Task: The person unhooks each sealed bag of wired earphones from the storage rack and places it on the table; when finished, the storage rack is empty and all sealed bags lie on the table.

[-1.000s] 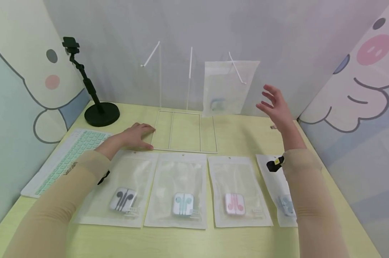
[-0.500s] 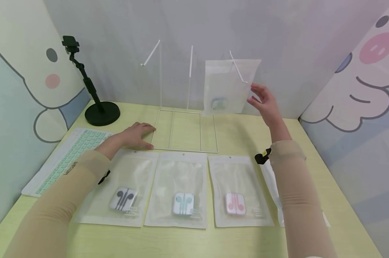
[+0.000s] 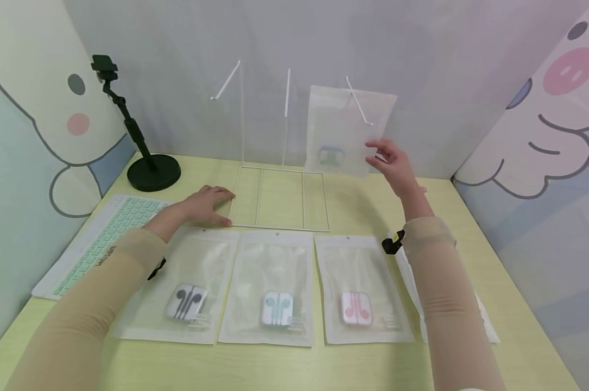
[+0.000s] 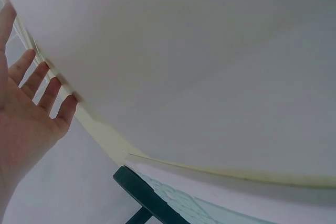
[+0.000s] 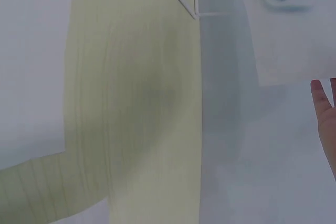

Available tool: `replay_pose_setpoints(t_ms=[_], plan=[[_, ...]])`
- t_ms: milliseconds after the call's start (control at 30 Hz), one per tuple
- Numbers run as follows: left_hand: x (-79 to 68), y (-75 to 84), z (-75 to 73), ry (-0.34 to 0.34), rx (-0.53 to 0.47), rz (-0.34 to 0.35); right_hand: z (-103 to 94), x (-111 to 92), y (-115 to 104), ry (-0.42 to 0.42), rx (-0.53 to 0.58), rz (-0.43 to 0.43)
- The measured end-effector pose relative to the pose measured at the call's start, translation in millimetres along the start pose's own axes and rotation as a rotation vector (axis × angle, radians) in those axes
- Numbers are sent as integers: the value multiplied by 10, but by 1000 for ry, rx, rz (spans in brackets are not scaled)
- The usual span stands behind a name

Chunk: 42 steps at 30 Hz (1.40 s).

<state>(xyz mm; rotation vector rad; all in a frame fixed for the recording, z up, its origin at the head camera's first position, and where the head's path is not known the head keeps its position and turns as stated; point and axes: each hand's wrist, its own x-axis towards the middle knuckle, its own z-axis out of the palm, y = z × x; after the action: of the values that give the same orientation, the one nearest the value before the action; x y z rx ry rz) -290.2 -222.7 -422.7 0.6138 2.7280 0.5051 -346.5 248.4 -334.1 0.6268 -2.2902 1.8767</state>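
A white wire display rack [image 3: 280,228] stands on the table, with upright rods and slanting hooks. On its right hook hangs a frosted zip bag [image 3: 345,122] with a bluish earphone case blurred inside. My right hand [image 3: 394,165] is at the hanging bag's right edge, fingertips touching or very close to it, thumb apart from the fingers. In the right wrist view, straight fingers [image 5: 321,98] show at the bag's edge [image 5: 294,72]. My left hand [image 3: 203,206] rests on the left side of the rack's base, fingers extended. The left wrist view shows its fingers [image 4: 50,93] spread along the table edge.
In front lie zip bags with earphones: a dark-grey set [image 3: 187,302], a mint set [image 3: 277,309] and a pink set [image 3: 356,309]. Another bag [image 3: 485,323] is partly under my right arm. A keyboard [image 3: 113,239] and black phone stand [image 3: 154,172] are at left.
My right hand has moved left and slightly down to the hanging bag's right edge. The bag has shifted and tilted slightly on its hook. My left hand stays on the rack base.
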Motion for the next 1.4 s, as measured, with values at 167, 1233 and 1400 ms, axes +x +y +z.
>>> replay_pose_setpoints(t_ms=[167, 1233, 1400], plan=[[-5, -3, -9, 0, -4, 3, 30, -56, -23, -40, -64, 10], [-19, 12, -4, 6, 16, 18, -225, -271, 41, -61, -91, 19], [-12, 7, -8, 2, 20, 14, -258, -343, 1, -66, -93, 7]])
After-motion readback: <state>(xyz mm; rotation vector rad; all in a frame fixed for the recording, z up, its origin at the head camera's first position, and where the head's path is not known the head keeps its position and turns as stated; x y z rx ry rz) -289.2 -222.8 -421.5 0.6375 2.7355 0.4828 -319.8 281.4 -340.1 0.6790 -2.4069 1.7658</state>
